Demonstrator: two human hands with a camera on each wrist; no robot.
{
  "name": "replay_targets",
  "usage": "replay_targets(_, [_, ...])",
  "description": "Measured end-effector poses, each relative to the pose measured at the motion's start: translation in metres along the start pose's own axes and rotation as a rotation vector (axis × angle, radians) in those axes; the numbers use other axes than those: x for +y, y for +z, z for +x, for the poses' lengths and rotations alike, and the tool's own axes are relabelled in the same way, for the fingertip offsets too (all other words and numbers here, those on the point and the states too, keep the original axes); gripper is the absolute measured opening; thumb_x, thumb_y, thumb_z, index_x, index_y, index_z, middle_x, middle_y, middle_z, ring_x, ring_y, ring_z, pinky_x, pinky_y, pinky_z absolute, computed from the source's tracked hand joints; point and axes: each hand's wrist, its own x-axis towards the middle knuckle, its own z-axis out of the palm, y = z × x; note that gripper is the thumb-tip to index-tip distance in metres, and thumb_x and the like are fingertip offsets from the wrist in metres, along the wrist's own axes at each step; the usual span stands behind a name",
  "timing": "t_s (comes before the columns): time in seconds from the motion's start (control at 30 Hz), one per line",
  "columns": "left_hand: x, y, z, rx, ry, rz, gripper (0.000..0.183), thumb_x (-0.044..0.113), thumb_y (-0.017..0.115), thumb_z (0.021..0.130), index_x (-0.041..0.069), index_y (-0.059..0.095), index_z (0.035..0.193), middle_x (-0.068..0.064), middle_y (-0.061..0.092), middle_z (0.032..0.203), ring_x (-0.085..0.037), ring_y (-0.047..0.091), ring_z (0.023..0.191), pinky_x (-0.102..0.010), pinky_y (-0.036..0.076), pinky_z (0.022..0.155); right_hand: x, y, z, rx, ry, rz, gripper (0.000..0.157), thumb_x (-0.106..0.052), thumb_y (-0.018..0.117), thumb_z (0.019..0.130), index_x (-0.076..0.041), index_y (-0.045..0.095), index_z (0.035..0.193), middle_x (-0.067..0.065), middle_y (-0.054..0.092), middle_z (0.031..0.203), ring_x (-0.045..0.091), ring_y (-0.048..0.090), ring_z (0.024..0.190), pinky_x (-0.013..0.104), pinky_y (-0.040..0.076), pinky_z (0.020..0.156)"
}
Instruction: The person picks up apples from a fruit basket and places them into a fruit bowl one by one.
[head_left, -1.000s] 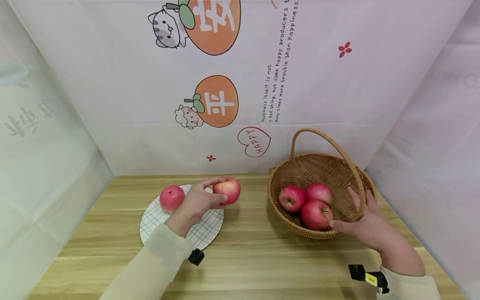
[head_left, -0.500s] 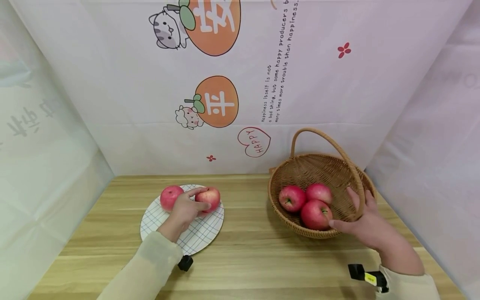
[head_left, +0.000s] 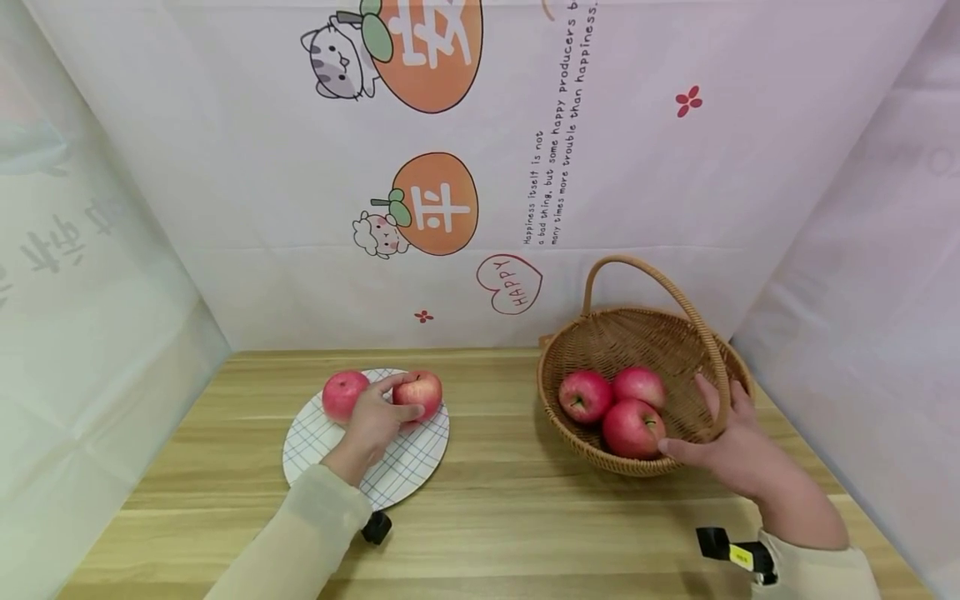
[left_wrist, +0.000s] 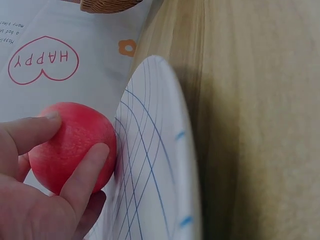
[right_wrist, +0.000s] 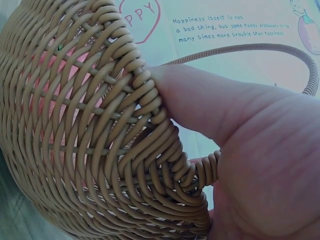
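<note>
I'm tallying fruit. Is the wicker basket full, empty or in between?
In between: three apples lie in the basket, leaving much of it bare.

Apples [head_left: 423, 392] are red, the white plate [head_left: 405, 467] blue-gridded.

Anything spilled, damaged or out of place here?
No spill or damage that I can see: three apples sit in the basket, one apple on the plate; the left hand holds another apple. Only oddity: lettering on the backdrop runs sideways, reading bottom to top in the head view.

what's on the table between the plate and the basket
Nothing: only bare wooden tabletop lies between the plate and the basket, as the head view shows.
</note>
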Motion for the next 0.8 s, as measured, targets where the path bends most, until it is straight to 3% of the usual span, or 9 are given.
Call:
replay_targets(0.27, [-0.0057,-0.0031,-0.0051,-0.015,-0.05,-0.156,0.045,-0.007,0.065,0.092,0.004,0.059,0.136,-0.022,0.038,0.142,-0.039,0.05,0.116,-0.048,0.056,0.088,0.0009,0.0006,0.0002,-0.006,0.001,0.02,0.121,-0.044,0.078,0.086,-0.009,-0.013,0.157,0.037,-0.037,0.145,0.075,-0.012,0.125,0.085,0.019,0.092])
replay_targets(0.43, [-0.0081,-0.004,-0.0065,-0.028,-0.057,-0.217,0.047,-0.006,0.064,0.093,0.007,0.057,0.138,-0.02,0.036,0.144,-0.038,0.049,0.117,-0.049,0.055,0.089,0.0018,0.0,0.0004,-0.006,0.002,0.014,0.121,-0.044,0.078,0.086,-0.009,-0.014,0.157,0.038,-0.036,0.145,0.075,-0.013,0.125,0.085,0.019,0.092])
replay_targets(0.6, [-0.0102,-0.0029,-0.0059,-0.015,-0.03,-0.218,0.049,-0.007,0.064,0.092,0.007,0.057,0.139,-0.019,0.035,0.144,-0.039,0.049,0.117,-0.049,0.055,0.089,0.0023,0.0001,0.0003,-0.005,0.003,0.019,0.122,-0.045,0.078,0.085,-0.009,-0.014,0.157,0.038,-0.035,0.145,0.074,-0.014,0.126,0.085,0.017,0.092])
replay_targets(0.8, [-0.0092,0.0024,-0.0039,0.055,-0.007,-0.151,0.052,-0.008,0.067,0.09,0.01,0.058,0.138,-0.021,0.041,0.136,-0.037,0.052,0.111,-0.046,0.056,0.087,0.0021,0.0005,0.0013,-0.003,0.006,0.024,0.122,-0.044,0.078,0.086,-0.01,-0.014,0.157,0.038,-0.035,0.146,0.073,-0.015,0.127,0.085,0.016,0.092])
